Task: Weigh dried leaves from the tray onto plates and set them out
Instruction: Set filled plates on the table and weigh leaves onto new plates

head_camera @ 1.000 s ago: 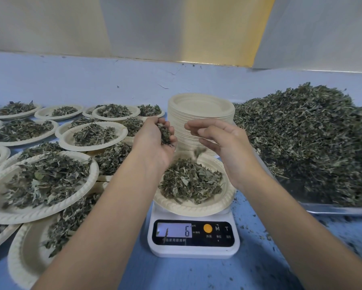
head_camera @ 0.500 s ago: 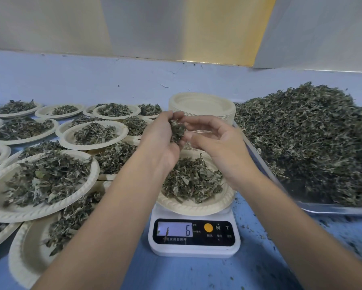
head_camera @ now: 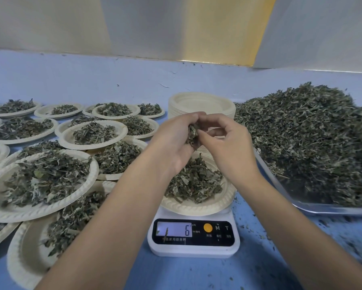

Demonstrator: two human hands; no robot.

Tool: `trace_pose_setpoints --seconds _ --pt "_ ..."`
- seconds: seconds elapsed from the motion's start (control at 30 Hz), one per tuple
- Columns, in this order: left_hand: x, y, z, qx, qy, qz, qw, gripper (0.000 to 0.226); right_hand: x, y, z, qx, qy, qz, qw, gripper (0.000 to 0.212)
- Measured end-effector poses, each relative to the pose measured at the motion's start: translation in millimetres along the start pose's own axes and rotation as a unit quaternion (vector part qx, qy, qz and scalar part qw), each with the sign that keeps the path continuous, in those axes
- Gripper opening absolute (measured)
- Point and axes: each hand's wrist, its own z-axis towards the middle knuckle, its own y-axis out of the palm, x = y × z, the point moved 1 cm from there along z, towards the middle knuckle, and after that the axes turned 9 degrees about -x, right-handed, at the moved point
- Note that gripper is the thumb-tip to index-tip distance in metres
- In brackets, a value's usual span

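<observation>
As the right hand [head_camera: 228, 147] meets the left hand [head_camera: 173, 147] above the scale [head_camera: 193, 249], its fingertips [head_camera: 200, 133] pinch into the clump of leaves [head_camera: 192, 130], which the left hand grasps in its curled fingers. Both hands are thus closed on the same small reserve, held directly over the plate being weighed [head_camera: 196, 209]. That plate sits on the scale platform with a loose mound of leaves already in it. A second ago the hands were apart: the left held the clump alone, and the right hung open beside it while a fragment dropped toward the plate. Half a second ago the right hand had just reached the clump. The display [head_camera: 173, 230] shows a 6 in all three views, so the last fragment did not alter the reading. By my judgement the portion is being topped up pinch by pinch and has not reached its target weight. The main supply, a heap of dried leaves [head_camera: 311, 139], remains piled in the metal tray [head_camera: 326, 207] to the right of the scale, untouched. The stack of empty plates [head_camera: 201, 102] stands behind the hands. The filled plates [head_camera: 44, 181] lie overlapped on the blue table [head_camera: 196, 275] to the left.
</observation>
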Motion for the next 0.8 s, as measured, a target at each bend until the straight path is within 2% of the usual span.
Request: trace_pose_setpoints --seconds 0.3,0.57,0.8 --pt "2 -3 -1 0.008 -0.016 -0.042 0.999 0.018 3 0 1 -0.014 0.009 -0.018 1.0 0.025" --pt "9 -22 7 0.076 0.027 -0.1 0.992 0.025 4 -2 3 -0.005 0.062 0.07 0.996 0.015" --pt "13 -31 8 0.089 0.039 -0.135 0.986 0.024 2 1 1 -0.063 0.078 0.077 0.992 0.013"
